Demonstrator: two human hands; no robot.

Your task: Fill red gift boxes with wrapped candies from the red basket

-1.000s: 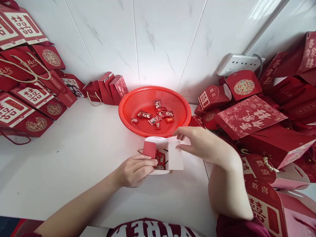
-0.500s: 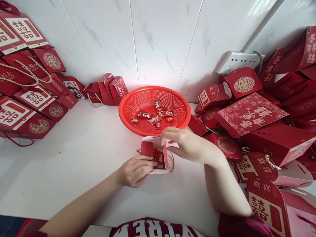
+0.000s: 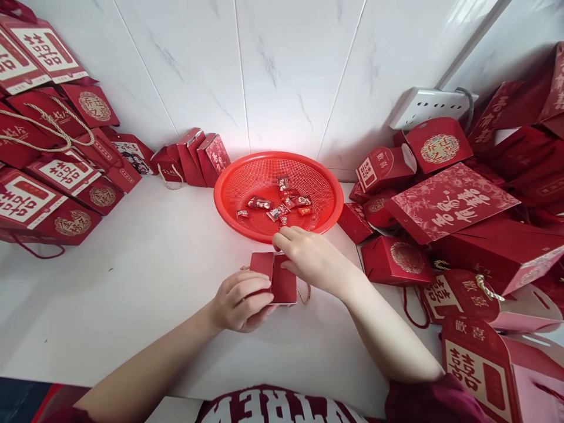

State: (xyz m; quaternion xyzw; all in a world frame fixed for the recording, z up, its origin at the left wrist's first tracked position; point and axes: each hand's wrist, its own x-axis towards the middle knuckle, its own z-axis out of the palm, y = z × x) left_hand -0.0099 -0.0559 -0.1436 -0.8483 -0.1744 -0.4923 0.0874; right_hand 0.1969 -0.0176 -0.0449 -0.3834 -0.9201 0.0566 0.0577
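Observation:
A small red box with twisted rope handles lies on the white table, its two flaps folded over the top so that its contents are hidden. My left hand is wrapped round the box's left side, fingers on the left flap. Over the box's upper right edge is my right hand, its fingers bent and touching the right flap. Just behind the box stands a red plastic basket, holding several wrapped sweets.
Stacked red gift boxes fill the left side, and a few small ones stand by the wall. More red boxes crowd the right, below a white power strip. The tiled wall rises behind.
The right flap has come down over the box's opening, covering the red contents seen before. My right hand has moved slightly left; my left hand still holds the box.

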